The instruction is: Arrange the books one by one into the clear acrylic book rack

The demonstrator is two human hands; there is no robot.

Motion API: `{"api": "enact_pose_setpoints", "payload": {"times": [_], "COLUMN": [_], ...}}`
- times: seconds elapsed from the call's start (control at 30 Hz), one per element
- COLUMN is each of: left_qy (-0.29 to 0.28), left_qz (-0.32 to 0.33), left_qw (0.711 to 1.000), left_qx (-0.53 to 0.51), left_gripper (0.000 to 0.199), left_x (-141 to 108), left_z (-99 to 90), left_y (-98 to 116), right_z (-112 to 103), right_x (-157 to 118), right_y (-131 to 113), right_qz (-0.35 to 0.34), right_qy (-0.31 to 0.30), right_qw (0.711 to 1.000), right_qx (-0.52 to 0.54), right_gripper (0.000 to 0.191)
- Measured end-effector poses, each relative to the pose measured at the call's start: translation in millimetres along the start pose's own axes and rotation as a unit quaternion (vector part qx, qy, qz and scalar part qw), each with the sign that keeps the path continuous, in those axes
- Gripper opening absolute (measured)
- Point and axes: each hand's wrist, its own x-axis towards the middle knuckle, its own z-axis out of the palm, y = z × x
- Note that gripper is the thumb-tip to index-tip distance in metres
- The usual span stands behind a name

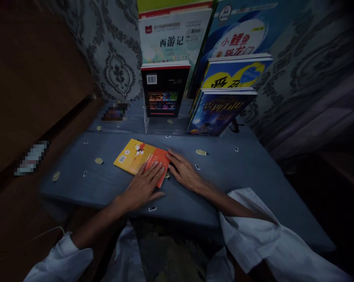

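Book: one orange-and-yellow book (144, 156) lies flat on the tablecloth (224, 176), barcode up, just before one clear stand (165, 127).
Left hand: one open palm (143, 184) rests across the book's near side, thumb apart, clamping nothing.
Right hand: also open, these fingers (179, 164) touch the book's right corner, thumb apart.
Danger: a hard push here could skew the book or ruck the tablecloth, I'd say.
Display: five covers show, one black book (165, 88), one white book (177, 27), three bluish books (220, 113); more edges behind, uncountable.
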Motion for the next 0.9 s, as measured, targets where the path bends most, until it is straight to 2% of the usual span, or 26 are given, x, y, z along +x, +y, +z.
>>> {"api": "enact_pose_setpoints", "payload": {"times": [0.27, 0.43, 0.57, 0.8, 0.9], "left_qy": [0.027, 0.024, 0.019, 0.021, 0.045], "left_qz": [0.002, 0.001, -0.006, 0.008, -0.04], "left_qw": [1.0, 1.0, 1.0, 0.999, 0.996], "left_qx": [0.014, -0.005, -0.007, -0.042, -0.069], "left_gripper": [0.067, 0.07, 0.078, 0.081, 0.072], "left_x": [-4.9, -5.4, -8.3, -27.3, -34.0], "left_z": [2.0, -0.7, -3.5, -9.0, -3.2], "left_y": [10.3, 3.9, -1.2, 3.2, -0.2], "right_z": [3.7, 4.8, 3.4, 4.3, 2.8], "right_x": [-1.0, -0.4, -6.0, -24.0, -25.8], "right_y": [3.3, 0.8, -10.5, -35.6, -42.3], "right_qz": [-0.013, -0.009, -0.009, -0.018, -0.015], "right_qy": [0.007, 0.001, 0.001, 0.019, 0.013], "right_qw": [1.0, 1.0, 0.999, 0.995, 0.994], "right_qx": [-0.005, -0.002, -0.033, -0.093, -0.104], "right_gripper": [0.049, 0.051, 0.05, 0.044, 0.042]}}
